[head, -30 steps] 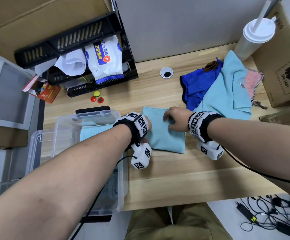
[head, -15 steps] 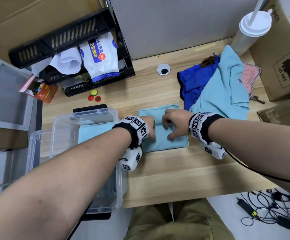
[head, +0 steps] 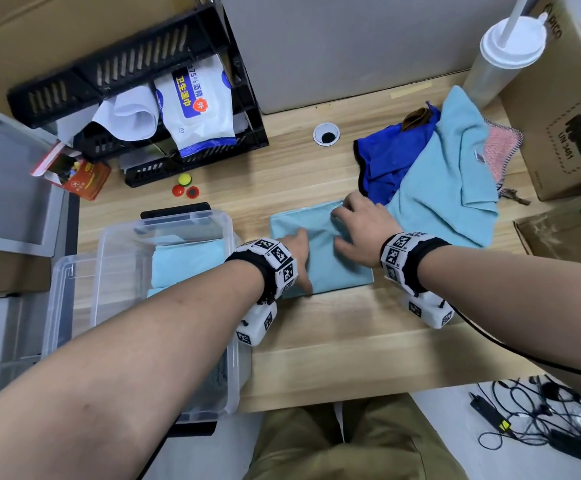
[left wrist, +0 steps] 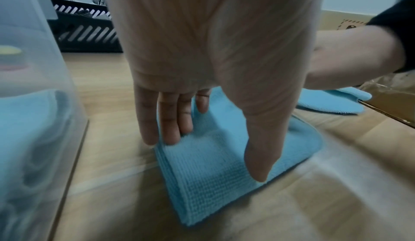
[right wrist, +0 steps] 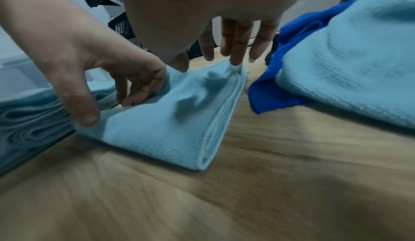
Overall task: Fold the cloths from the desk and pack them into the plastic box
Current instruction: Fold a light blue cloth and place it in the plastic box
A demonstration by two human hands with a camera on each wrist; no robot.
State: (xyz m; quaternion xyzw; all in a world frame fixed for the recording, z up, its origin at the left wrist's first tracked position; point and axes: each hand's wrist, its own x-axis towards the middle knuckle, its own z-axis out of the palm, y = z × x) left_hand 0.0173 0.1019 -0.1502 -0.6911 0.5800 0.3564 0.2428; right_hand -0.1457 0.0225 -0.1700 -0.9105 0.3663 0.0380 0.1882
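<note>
Wooden desk (head: 317, 337): a folded light-blue cloth (head: 320, 268) lies near its left edge beside the plastic box (head: 164, 230), which already holds folded cloths. Left hand (head: 296, 251) and right hand (head: 358, 233) press it with straight fingers; the unfolded pile (head: 434, 174) toward the back right corner remains.

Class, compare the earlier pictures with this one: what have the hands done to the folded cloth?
The right hand uncurled and slid to the folded light-blue cloth's far corner; the left hand shifted onto its near left edge. The cloth, plastic box and unfolded pile stayed put.
</note>
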